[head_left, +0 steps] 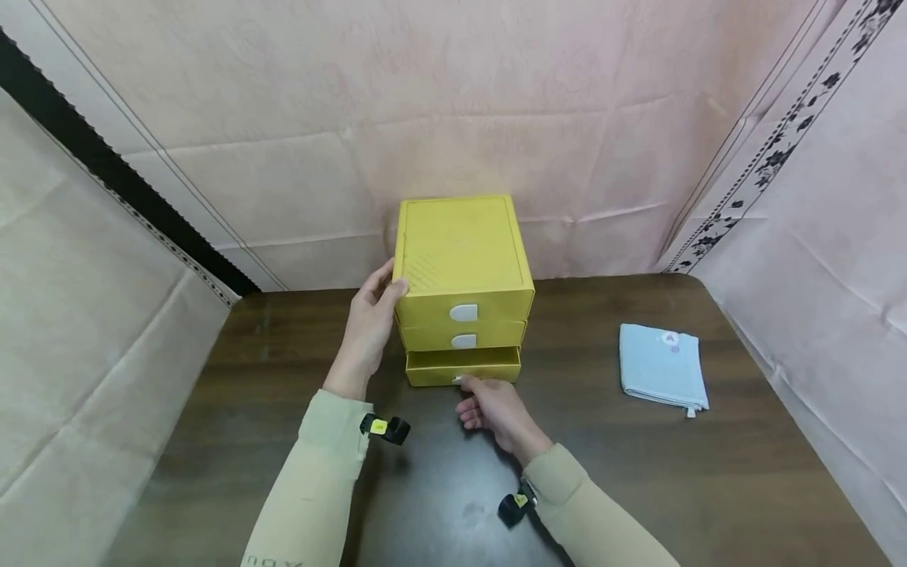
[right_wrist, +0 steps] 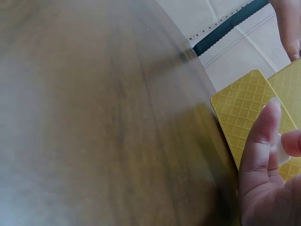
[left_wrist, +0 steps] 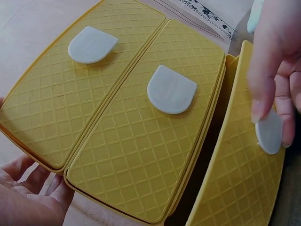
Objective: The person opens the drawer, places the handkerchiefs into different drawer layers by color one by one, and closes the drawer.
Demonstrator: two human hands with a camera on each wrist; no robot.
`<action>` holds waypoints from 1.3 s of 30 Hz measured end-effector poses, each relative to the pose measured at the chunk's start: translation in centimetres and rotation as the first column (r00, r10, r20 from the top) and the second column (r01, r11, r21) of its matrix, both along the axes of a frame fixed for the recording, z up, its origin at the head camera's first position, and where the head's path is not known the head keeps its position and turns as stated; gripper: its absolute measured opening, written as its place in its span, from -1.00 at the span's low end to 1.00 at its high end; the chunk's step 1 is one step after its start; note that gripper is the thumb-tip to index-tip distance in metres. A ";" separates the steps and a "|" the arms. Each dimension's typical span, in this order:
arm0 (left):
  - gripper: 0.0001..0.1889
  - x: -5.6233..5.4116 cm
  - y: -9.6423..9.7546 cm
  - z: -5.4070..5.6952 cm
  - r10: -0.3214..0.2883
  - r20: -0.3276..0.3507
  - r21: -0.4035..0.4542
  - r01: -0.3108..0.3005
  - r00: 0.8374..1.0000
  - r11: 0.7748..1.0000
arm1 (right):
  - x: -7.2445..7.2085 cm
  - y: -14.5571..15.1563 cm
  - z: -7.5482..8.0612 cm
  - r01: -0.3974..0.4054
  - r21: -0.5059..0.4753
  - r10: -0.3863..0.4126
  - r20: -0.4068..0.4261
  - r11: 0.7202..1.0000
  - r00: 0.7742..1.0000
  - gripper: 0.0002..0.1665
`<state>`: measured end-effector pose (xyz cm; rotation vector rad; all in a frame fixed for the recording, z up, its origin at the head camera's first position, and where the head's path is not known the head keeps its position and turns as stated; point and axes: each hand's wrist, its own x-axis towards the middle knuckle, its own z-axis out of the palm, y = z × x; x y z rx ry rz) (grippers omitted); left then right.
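Observation:
A small yellow chest of drawers [head_left: 464,244] stands on the table, its fronts patterned with a raised lattice. The bottom drawer [head_left: 432,376] is pulled partway out, and its inside shows bare in the head view. My right hand [head_left: 499,413] pinches the white tab handle [left_wrist: 270,132] of that drawer between thumb and fingers. At the chest's left side, my left hand [head_left: 372,323] rests against the wall, its thumb by the top front edge. Above, the middle drawer's tab [left_wrist: 172,89] and the top drawer's tab [left_wrist: 91,45] sit on flush fronts.
A folded light-blue cloth pouch [head_left: 662,366] lies on the dark wooden table [head_left: 567,472], to the right of the chest. Pale fabric [head_left: 453,94] hangs close behind the chest, and more fabric bounds both sides.

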<state>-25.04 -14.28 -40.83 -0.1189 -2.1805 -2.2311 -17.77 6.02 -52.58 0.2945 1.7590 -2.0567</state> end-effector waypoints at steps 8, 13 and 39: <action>-0.41 -0.1 0.0 -0.4 0.009 0.002 0.001 -0.009 1.000 1.000 | 1.8 0.1 0.4 -0.027 0.021 0.027 0.008 0.999 1.000 -0.35; -0.41 -0.2 0.0 0.2 -0.005 -0.022 0.016 0.006 1.000 1.000 | 2.2 0.0 0.6 -0.015 0.024 0.015 0.011 1.000 1.000 -0.34; -0.37 -0.1 -0.1 0.1 -0.024 -0.007 0.013 0.024 1.000 1.000 | 5.6 0.2 0.5 -0.023 -0.025 0.025 0.067 0.999 0.997 -0.37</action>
